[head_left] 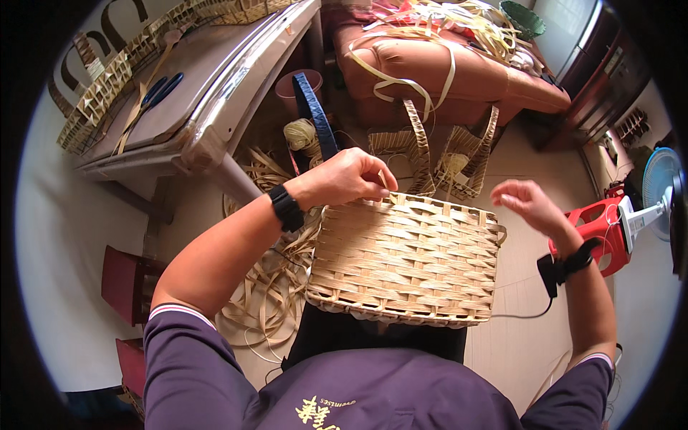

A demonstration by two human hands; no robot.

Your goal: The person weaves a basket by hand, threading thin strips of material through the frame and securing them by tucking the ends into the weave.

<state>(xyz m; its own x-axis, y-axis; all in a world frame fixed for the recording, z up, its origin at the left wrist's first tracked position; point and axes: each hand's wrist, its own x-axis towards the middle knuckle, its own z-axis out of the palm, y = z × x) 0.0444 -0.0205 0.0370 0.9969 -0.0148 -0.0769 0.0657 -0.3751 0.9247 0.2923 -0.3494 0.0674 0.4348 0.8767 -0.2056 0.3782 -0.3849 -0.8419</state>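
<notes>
Left hand (351, 178) pinched the woven basket's (405, 261) far rim on the lap; right hand (529, 204) hovered open, apart. With one grip only, the basket could have tipped off.

Purple short sleeves, black wristbands, cabled right

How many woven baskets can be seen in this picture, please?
3. One large basket lies on the person's lap, with the left hand at its rim. Two smaller handled baskets stand on the floor beyond it. Others may be hidden.
</notes>
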